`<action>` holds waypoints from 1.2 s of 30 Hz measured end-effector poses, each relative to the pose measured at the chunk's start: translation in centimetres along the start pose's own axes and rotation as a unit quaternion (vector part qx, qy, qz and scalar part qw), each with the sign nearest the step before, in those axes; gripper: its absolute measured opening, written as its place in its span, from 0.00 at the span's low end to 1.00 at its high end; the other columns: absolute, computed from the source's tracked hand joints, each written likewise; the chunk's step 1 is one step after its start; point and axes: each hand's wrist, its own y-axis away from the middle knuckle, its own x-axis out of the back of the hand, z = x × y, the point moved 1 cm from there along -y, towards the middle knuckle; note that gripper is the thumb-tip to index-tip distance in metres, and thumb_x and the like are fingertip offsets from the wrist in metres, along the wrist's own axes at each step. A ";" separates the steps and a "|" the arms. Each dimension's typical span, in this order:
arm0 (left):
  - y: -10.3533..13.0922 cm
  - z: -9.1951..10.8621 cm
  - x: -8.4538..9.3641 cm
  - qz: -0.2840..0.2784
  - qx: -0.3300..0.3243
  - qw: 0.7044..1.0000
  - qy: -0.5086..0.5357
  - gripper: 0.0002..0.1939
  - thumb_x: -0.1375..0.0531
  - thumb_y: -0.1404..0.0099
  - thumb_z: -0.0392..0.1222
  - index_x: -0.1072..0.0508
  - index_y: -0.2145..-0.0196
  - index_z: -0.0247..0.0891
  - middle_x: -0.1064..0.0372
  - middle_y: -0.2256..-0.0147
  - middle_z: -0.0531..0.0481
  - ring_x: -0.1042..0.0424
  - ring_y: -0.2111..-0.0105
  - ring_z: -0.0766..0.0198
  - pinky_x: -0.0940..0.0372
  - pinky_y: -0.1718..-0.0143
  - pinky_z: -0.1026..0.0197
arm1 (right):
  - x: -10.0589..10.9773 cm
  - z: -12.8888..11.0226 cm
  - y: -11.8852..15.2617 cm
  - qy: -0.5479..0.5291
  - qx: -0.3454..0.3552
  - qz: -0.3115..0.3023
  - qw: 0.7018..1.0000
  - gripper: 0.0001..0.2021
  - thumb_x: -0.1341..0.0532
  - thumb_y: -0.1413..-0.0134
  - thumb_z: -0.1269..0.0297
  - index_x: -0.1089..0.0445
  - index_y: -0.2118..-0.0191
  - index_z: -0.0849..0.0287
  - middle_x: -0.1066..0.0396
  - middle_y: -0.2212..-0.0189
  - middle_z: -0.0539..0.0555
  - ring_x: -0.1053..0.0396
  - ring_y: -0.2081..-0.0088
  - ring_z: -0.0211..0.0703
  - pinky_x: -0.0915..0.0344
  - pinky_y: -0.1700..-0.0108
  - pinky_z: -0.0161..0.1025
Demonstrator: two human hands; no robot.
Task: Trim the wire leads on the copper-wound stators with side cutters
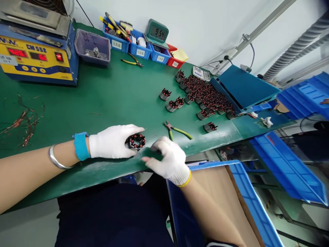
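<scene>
My left hand [113, 141], in a white glove with a teal wrist strap, is closed around a motor stator [137, 141] wound with copper wire, which sits at the front of the green table. To its right, my right hand [168, 157] has its gloved fingers curled and apart, with nothing visible between thumb and fingers. A thin wire end shows near the stator. Just beyond my right hand lie green-handled cutters [177, 130]. Several loose stators, one of them the single stator [165, 94], stand farther back.
A dense group of stators [205, 92] fills the right rear beside a blue-green box [246, 85]. Copper scraps [24, 125] lie at left, near a yellow soldering unit [36, 55]. Tool bins [140, 49] line the wall. A large blue crate [241, 171] stands below the front edge.
</scene>
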 end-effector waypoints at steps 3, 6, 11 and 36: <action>-0.2 0.0 -0.3 -0.010 0.008 1.000 0.004 0.36 0.43 0.43 0.56 0.41 0.39 0.40 0.34 0.46 0.47 0.32 0.49 0.55 0.35 0.49 0.58 | -1.0 -1.6 -0.2 0.108 -0.024 -0.090 0.990 0.22 0.40 0.53 0.40 0.31 0.65 0.55 0.32 0.66 0.52 0.32 0.69 0.45 0.45 0.74 0.38; -0.4 0.3 -0.5 0.001 0.034 0.999 0.002 0.37 0.43 0.45 0.60 0.37 0.42 0.37 0.32 0.47 0.46 0.31 0.49 0.53 0.36 0.48 0.57 | -1.9 -2.0 -1.0 0.152 -0.002 -0.125 0.980 0.15 0.45 0.43 0.49 0.31 0.65 0.54 0.32 0.66 0.52 0.32 0.69 0.44 0.49 0.75 0.38; -0.4 0.4 0.0 -0.001 0.075 0.997 0.013 0.41 0.41 0.48 0.58 0.40 0.39 0.38 0.34 0.45 0.47 0.31 0.48 0.53 0.36 0.48 0.58 | -0.8 0.0 -1.4 0.166 -0.059 -0.133 0.975 0.13 0.49 0.40 0.56 0.32 0.66 0.55 0.31 0.65 0.51 0.32 0.68 0.43 0.51 0.75 0.38; -0.5 0.3 0.2 -0.039 0.057 0.996 0.056 0.51 0.41 0.46 0.51 0.65 0.33 0.42 0.27 0.54 0.50 0.26 0.61 0.57 0.35 0.64 0.62 | -0.1 1.5 -3.0 -0.087 -0.155 -0.103 0.979 0.17 0.48 0.41 0.55 0.30 0.72 0.58 0.32 0.77 0.49 0.35 0.72 0.38 0.46 0.70 0.34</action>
